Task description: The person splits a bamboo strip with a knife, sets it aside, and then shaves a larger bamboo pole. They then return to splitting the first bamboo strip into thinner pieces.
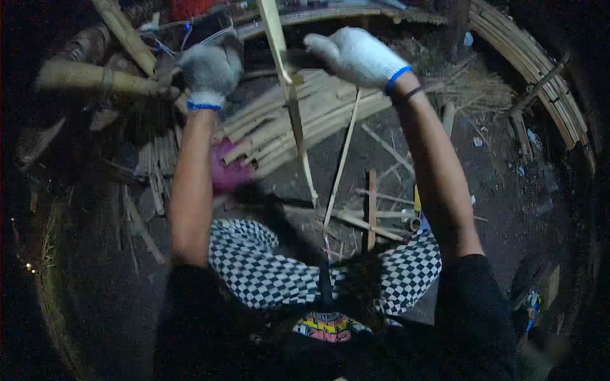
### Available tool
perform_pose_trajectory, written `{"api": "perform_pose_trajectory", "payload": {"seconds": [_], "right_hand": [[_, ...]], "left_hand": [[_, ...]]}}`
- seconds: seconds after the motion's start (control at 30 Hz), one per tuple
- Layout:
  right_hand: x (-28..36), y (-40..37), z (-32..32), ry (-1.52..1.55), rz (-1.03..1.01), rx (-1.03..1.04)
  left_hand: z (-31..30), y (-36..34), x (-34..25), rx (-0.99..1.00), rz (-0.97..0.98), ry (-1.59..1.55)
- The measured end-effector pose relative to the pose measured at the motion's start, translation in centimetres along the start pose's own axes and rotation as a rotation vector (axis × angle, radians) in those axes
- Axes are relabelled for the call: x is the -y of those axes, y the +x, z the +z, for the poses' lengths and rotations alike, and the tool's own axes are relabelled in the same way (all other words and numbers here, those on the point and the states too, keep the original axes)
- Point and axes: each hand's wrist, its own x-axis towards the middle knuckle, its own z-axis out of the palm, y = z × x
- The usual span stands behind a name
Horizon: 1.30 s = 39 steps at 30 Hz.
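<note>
My left hand [213,68], in a white glove with a blue cuff, is closed at the left end of a dark, blade-like bar [259,61]. My right hand [359,57], gloved the same way, curls round the bar's right end with its thumb pointing left. Dim light and blur hide the bar's exact kind. Between the hands a long pale bamboo strip [273,28] stands upright and crosses the bar. Below the crossing it looks split, with one part [297,127] running down toward my lap. A thinner strip [343,155] leans to its right.
A bundle of split bamboo [279,127] lies ahead, over a pink-purple cloth or bag [229,168]. Thick bamboo poles [82,76] are at the left. More long strips [534,70] curve along the right. Sticks and scraps [375,216] litter the ground before my checkered trousers [273,273].
</note>
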Motion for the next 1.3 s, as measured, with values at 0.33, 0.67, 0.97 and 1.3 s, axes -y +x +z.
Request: {"api": "perform_pose_trajectory", "payload": {"seconds": [0.33, 0.67, 0.97, 1.3], "right_hand": [[-0.6, -0.2, 1.3, -0.043, 0.217, 0.209], [3.8, 0.1, -6.4, -0.056, -0.007, 0.118], [3.1, -8.7, 6.1, -0.252, 0.337, 0.397], [3.1, -12.6, 7.5, 0.470, 0.705, 0.605]], "left_hand": [[1.3, -1.7, -0.1, 0.033, -0.029, -0.094], [-2.4, 3.4, 2.0, -0.119, 0.046, -0.109], [6.7, -7.5, -4.4, 0.284, -0.157, -0.207], [-2.5, -7.1, -10.2, 0.074, -0.316, -1.122]]}}
